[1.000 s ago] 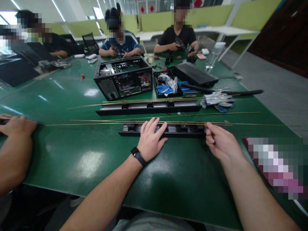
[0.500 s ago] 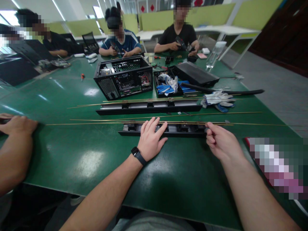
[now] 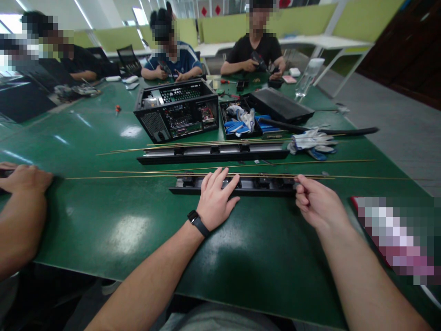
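In front of me lies a long black channel rail (image 3: 186, 191) with dark blocks set along its inside. Several thin brass-coloured rods (image 3: 144, 176) run lengthwise over its far side. My left hand (image 3: 216, 202), with a black watch on the wrist, rests on the middle of the rail, fingers spread over the rods. At the rail's right end, my right hand (image 3: 319, 202) is closed in a pinch beside the rods. What its fingertips grip is hidden. Behind this rail sits a second, similar black rail (image 3: 213, 159) with more rods along it.
Farther back stand an open computer case (image 3: 177, 112), a box with gloves (image 3: 241, 122), and a black panel (image 3: 279, 105). More gloves (image 3: 315, 142) lie at right near a black tube (image 3: 344, 132). A co-worker's arm (image 3: 24, 207) rests at left; other people sit opposite.
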`<action>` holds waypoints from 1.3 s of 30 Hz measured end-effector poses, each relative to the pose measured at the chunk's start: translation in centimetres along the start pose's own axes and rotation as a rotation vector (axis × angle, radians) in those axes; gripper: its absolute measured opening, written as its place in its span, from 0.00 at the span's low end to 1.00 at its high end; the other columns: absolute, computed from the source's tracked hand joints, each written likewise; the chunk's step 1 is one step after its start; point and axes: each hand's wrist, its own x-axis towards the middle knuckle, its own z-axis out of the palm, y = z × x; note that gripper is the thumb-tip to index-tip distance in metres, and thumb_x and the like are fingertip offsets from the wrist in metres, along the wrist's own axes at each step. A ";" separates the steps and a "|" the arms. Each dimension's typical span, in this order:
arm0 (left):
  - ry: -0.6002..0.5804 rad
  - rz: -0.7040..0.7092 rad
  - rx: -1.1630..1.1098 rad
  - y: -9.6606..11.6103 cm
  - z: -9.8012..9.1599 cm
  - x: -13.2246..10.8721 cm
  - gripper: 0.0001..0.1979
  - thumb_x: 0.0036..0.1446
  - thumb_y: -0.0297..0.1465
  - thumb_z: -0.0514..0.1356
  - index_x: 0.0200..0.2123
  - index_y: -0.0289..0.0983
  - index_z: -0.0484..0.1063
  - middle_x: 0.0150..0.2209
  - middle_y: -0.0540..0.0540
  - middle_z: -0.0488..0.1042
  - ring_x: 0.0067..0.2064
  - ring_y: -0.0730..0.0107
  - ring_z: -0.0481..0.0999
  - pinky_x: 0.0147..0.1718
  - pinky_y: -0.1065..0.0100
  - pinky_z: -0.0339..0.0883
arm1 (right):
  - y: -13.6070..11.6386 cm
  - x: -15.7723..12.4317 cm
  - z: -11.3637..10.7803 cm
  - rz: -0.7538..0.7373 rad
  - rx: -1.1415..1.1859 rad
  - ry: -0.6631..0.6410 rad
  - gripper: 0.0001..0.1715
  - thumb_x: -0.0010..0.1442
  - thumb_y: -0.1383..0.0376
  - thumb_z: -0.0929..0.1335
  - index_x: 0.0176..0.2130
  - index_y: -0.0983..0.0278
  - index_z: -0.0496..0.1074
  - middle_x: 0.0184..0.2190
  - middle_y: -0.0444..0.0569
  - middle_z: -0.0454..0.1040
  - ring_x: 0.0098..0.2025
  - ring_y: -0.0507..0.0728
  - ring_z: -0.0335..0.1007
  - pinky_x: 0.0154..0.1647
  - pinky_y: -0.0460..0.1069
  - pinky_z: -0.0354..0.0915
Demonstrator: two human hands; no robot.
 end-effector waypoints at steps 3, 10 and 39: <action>-0.003 -0.003 0.002 0.1 -0.1 0.0 0.36 0.79 0.32 0.77 0.86 0.48 0.81 0.88 0.31 0.77 0.90 0.30 0.74 0.90 0.26 0.64 | 0.0 0.1 -0.1 -0.003 -0.001 -0.002 0.20 0.71 0.61 0.90 0.43 0.59 0.80 0.26 0.38 0.74 0.17 0.47 0.61 0.11 0.40 0.51; -0.022 -0.023 0.004 0.2 -0.2 0.0 0.36 0.80 0.33 0.77 0.86 0.49 0.81 0.88 0.30 0.76 0.91 0.29 0.73 0.90 0.24 0.63 | 0.0 0.1 -0.1 -0.004 0.001 -0.009 0.21 0.70 0.61 0.90 0.43 0.59 0.80 0.25 0.38 0.74 0.16 0.47 0.60 0.11 0.40 0.51; -0.015 -0.041 0.000 0.4 -0.2 -0.1 0.37 0.79 0.33 0.78 0.86 0.50 0.80 0.89 0.30 0.75 0.92 0.27 0.70 0.92 0.17 0.55 | -0.4 0.0 0.2 0.000 0.050 0.129 0.21 0.83 0.58 0.83 0.41 0.58 0.76 0.25 0.39 0.76 0.16 0.47 0.61 0.11 0.41 0.51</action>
